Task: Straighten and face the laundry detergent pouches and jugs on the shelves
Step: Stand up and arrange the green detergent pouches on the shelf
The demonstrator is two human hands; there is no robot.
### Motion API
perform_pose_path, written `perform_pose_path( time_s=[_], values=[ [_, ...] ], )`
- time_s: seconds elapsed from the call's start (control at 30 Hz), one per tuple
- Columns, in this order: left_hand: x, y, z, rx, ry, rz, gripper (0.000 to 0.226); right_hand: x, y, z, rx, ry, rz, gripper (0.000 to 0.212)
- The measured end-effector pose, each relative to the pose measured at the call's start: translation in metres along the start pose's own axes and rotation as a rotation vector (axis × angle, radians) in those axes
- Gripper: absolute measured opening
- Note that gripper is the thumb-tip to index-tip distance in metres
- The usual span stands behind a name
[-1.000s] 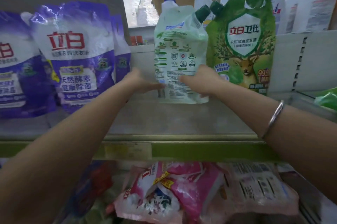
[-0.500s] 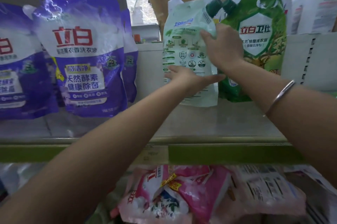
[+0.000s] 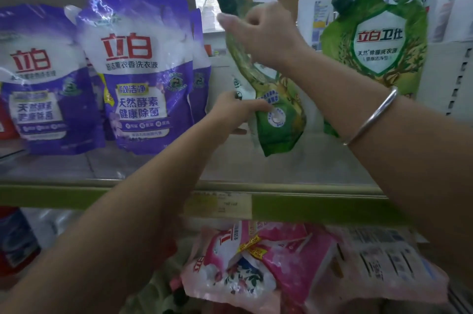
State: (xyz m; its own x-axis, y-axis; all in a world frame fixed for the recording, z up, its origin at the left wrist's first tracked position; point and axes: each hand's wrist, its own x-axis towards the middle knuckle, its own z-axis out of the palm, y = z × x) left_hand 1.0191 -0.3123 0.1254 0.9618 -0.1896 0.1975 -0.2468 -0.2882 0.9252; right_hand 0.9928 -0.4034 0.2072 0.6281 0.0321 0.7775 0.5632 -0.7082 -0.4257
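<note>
The green pouch (image 3: 279, 119) has swung round, its printed front now showing instead of the white back. It hangs tilted, clear of the shelf (image 3: 256, 167). The right hand (image 3: 266, 37) clamps its neck and the left hand (image 3: 235, 111) grips the lower edge. Facing looks nearly done: it only needs standing beside the neighbouring pouch (image 3: 378, 52).

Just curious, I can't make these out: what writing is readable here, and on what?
"立白": purple pouch.
"天然酵素 健康除菌": same pouch.
"立白卫仕": standing green pouch.
The held green pouch, price tag and pink pouches: too blurred.
</note>
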Motion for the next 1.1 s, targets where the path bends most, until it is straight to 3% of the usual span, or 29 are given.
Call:
perform_pose_path(
  time_s=[0.07, 0.13, 0.23, 0.3, 0.47, 0.53, 0.57, 0.6, 0.63, 0.73, 0.83, 0.93, 1.0, 1.1],
  values=[
    [-0.005, 0.001, -0.004, -0.035, 0.042, -0.064, 0.020, -0.003, 0.023, -0.005, 0.240, 0.088, 0.193, 0.031],
    [-0.008, 0.003, -0.006, -0.074, 0.036, -0.103, 0.013, -0.016, 0.053, -0.006, 0.236, 0.066, 0.410, 0.027],
    [-0.008, 0.010, -0.005, -0.095, 0.021, -0.146, 0.015, -0.036, 0.093, -0.004, 0.388, -0.348, 0.720, 0.011],
    [-0.004, 0.014, -0.004, -0.094, 0.039, -0.173, 0.022, -0.040, 0.104, -0.007, 0.503, -0.525, 0.824, 0.023],
    [0.022, 0.018, 0.002, -0.113, 0.210, -0.189, 0.024, -0.041, 0.107, -0.023, 0.251, -0.622, 0.780, 0.044],
    [0.023, 0.021, 0.009, 0.133, 0.254, -0.283, 0.019, -0.046, 0.105, -0.022, 0.084, -0.589, 0.740, 0.046],
    [0.031, 0.015, 0.010, 0.332, 0.258, -0.175, 0.017, -0.049, 0.103, -0.020, 0.005, -0.565, 0.728, 0.051],
    [0.040, 0.013, 0.009, 0.373, 0.252, -0.117, 0.016, -0.051, 0.100, -0.017, -0.059, -0.547, 0.713, 0.060],
    [0.046, 0.013, 0.008, 0.271, 0.252, -0.113, 0.024, -0.052, 0.098, -0.014, -0.101, -0.536, 0.696, 0.070],
    [0.045, 0.014, 0.006, 0.458, 0.273, -0.127, 0.031, -0.051, 0.097, -0.007, -0.197, -0.518, 0.671, 0.103],
    [0.034, 0.019, 0.006, 0.757, 0.283, -0.103, 0.022, -0.047, 0.097, -0.002, -0.283, -0.483, 0.631, 0.115],
    [0.018, 0.016, 0.017, 0.859, 0.311, -0.042, 0.068, -0.042, 0.105, 0.008, -0.253, -0.426, 0.650, 0.110],
    [0.016, 0.007, 0.031, 0.834, 0.177, -0.066, 0.102, -0.040, 0.108, 0.015, -0.275, -0.422, 0.650, 0.105],
    [0.023, 0.004, 0.041, 0.779, 0.087, -0.121, 0.128, -0.036, 0.113, 0.020, -0.225, -0.385, 0.643, 0.086]
  ],
)
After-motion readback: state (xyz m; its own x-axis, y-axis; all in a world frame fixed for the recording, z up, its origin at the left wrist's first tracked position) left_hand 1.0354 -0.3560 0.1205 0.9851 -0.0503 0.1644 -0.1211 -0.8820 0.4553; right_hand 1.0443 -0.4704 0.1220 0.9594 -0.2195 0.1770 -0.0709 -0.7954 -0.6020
